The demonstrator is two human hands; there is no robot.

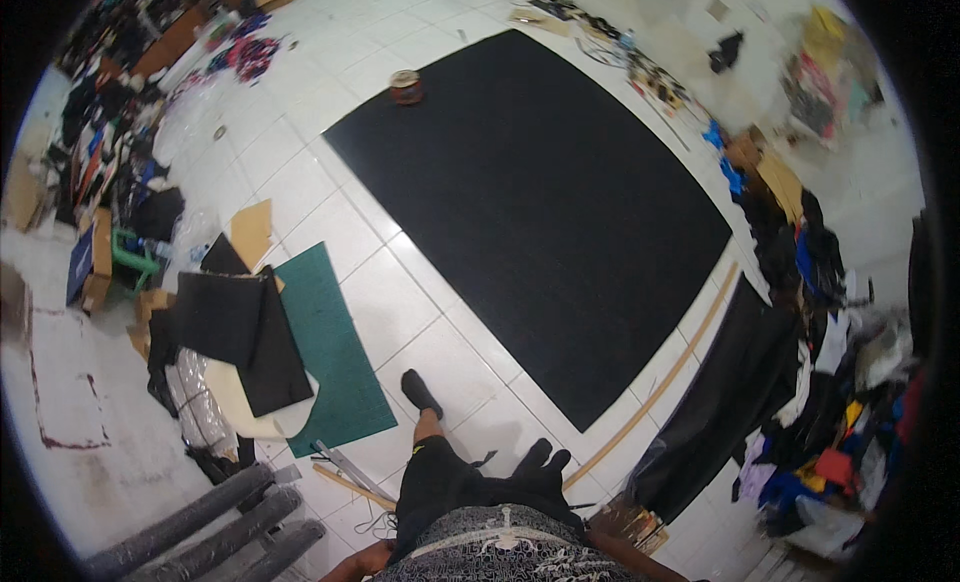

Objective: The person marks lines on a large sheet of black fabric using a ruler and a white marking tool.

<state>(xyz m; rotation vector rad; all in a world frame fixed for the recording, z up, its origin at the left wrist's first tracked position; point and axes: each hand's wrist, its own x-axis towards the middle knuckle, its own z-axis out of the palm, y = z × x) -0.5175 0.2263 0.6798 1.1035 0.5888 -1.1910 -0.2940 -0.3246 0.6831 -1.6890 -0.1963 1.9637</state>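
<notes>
A large black sheet (540, 212) lies flat on the white tiled floor in front of me. On its far left edge stands a round reddish tin (405, 88). Both of my arms hang at my sides by the lower rim, the left forearm (358, 562) beside my black shorts and the right forearm (628, 554) on the other side. My fingers are hidden against my clothes, so I cannot see whether they hold anything. Near my left leg rest a metal ruler (350, 468) and a thin wooden strip (352, 487).
Black pieces (225, 317) lie over a green sheet (330, 342) at left. Plastic-wrapped rolls (190, 527) fill the lower left. To the right are a long wooden strip (655, 394), folded dark material (715, 397) and scrap piles (830, 462). A green stool (132, 260) stands far left.
</notes>
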